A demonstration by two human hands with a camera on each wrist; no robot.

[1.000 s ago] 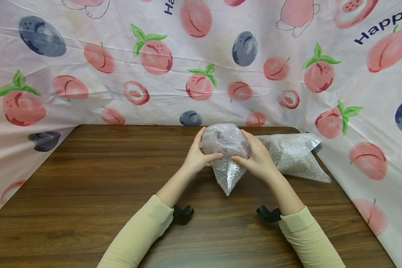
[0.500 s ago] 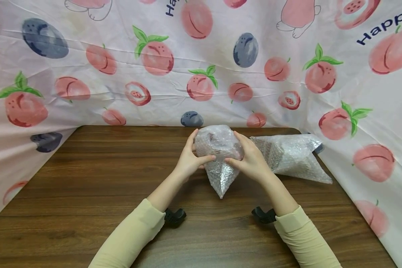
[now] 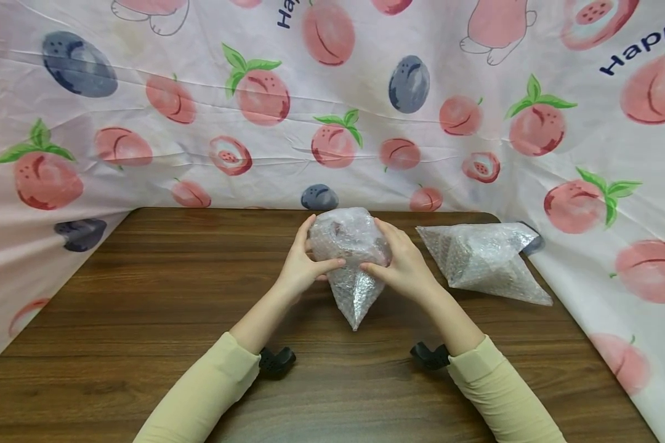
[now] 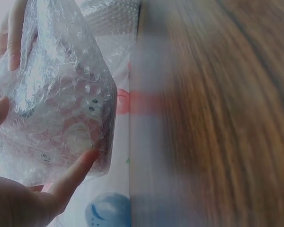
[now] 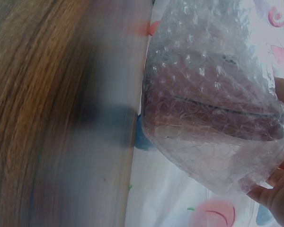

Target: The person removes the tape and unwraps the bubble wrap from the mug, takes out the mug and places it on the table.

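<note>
Both hands hold a bubble-wrapped package (image 3: 350, 237) in the head view, its pointed flap hanging toward me. My left hand (image 3: 298, 264) grips its left side, thumb across the front; my right hand (image 3: 407, 267) grips the right side the same way. Something pinkish with small dark printed marks shows through the bubble wrap (image 4: 68, 113) in the left wrist view. From the right wrist, a pink body with a thin dark line (image 5: 213, 106) is visible inside. Cloth shows between package and tabletop in both wrist views, so it is held up. The wrap blurs the contents' kind.
Another bubble-wrapped package (image 3: 484, 255) lies at the back right of the brown wooden table (image 3: 161, 307), near its right edge. A fruit-print cloth (image 3: 199, 80) hangs behind and along both sides. Black wrist devices (image 3: 277, 363) sit under the sleeves' cuffs.
Both hands have carried the package to the left, away from the other package, which now shows whole. The head view has shifted slightly.
</note>
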